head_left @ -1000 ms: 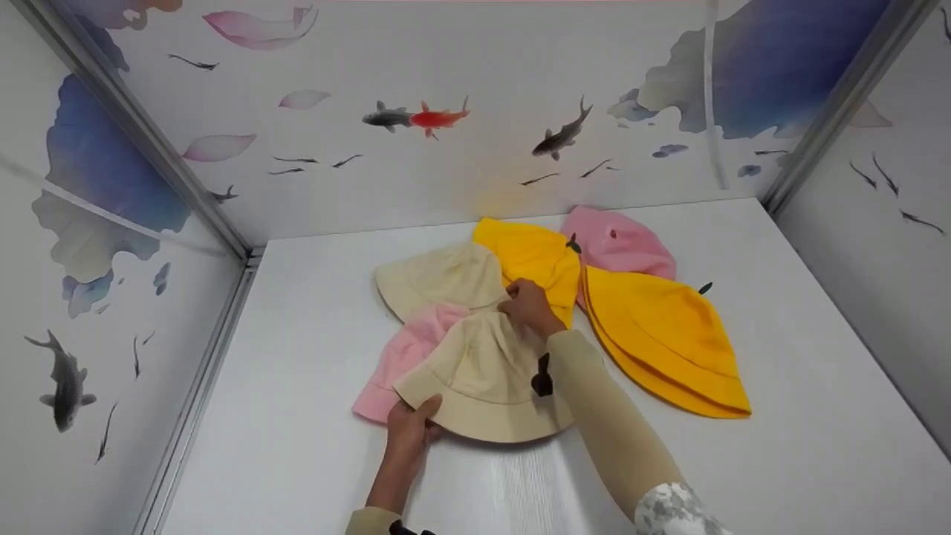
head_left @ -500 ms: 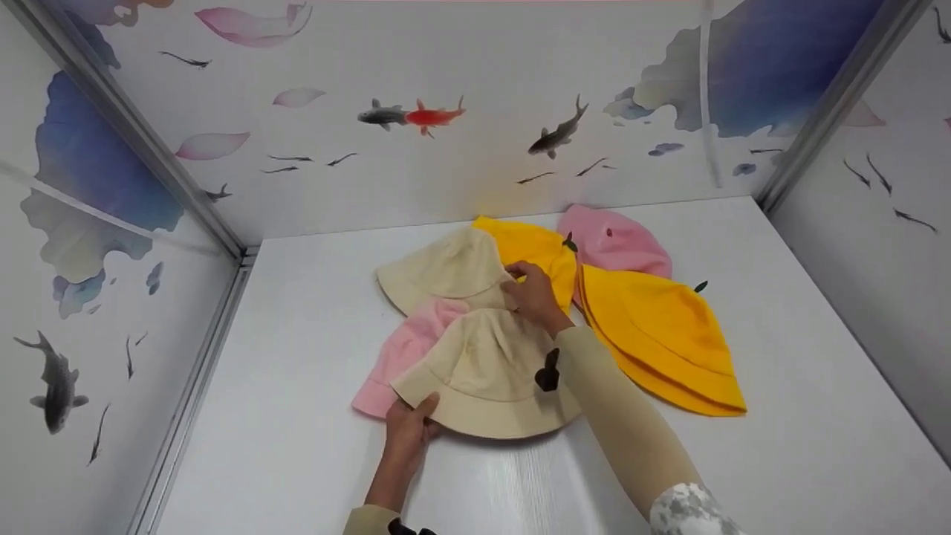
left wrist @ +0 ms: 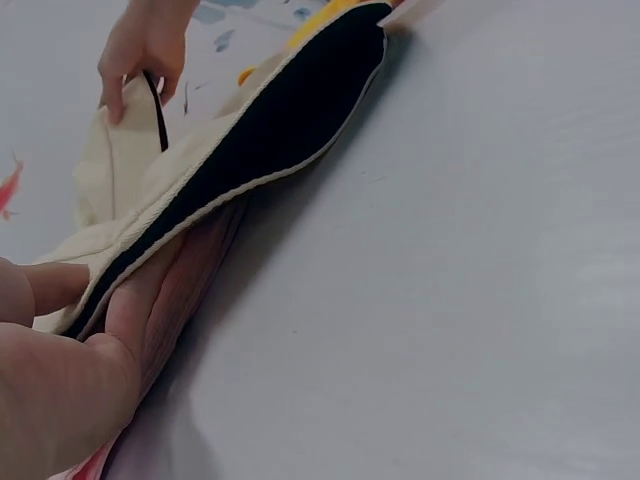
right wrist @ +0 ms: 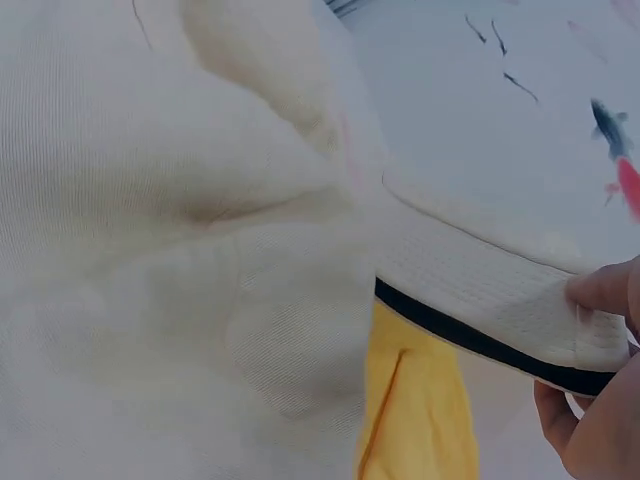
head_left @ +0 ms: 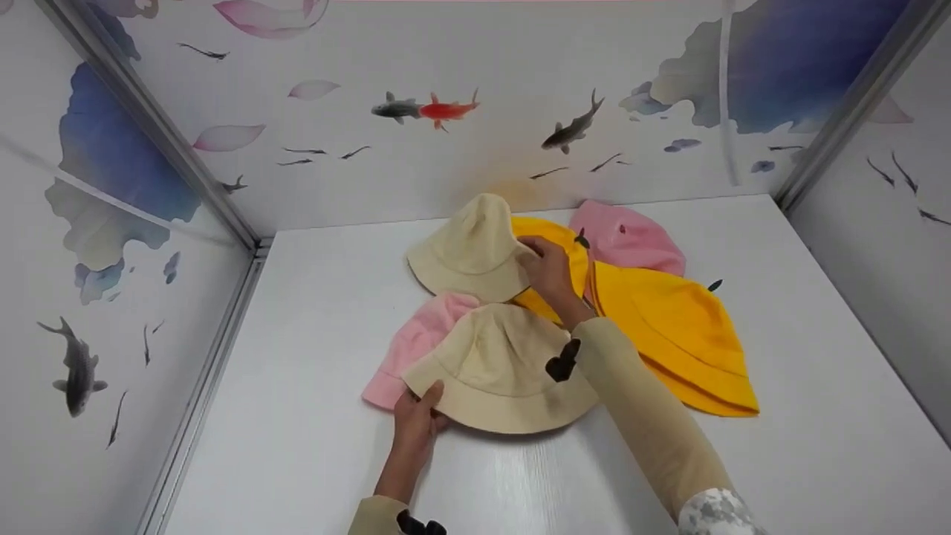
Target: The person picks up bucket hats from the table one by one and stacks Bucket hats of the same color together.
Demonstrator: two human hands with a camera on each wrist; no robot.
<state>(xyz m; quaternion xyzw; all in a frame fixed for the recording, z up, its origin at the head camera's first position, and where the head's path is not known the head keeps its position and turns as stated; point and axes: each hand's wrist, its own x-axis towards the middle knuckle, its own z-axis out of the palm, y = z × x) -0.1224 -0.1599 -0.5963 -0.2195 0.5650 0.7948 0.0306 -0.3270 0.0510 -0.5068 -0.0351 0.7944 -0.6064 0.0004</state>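
My left hand (head_left: 417,423) pinches the left brim of the front cream bucket hat (head_left: 505,364), thumb on top and fingers beneath. In the left wrist view that brim is lifted off the table and shows a dark lining. My right hand (head_left: 551,276) grips the right brim of the rear cream bucket hat (head_left: 468,249), which stands raised; the right wrist view shows thumb above and fingers below the brim (right wrist: 500,300). A light pink hat (head_left: 420,345) lies partly under the front cream hat. Behind my right hand, a yellow hat (head_left: 535,227) is partly covered.
A larger pair of stacked yellow hats (head_left: 676,327) lies right of my right forearm. Behind it rests a deeper pink hat (head_left: 631,238) by the back wall (head_left: 490,67). Printed side walls enclose the white tabletop (head_left: 297,357).
My right hand has lifted the rear cream hat up and to the right, uncovering more of the yellow hat's lower part. My left hand keeps its hold on the front cream hat.
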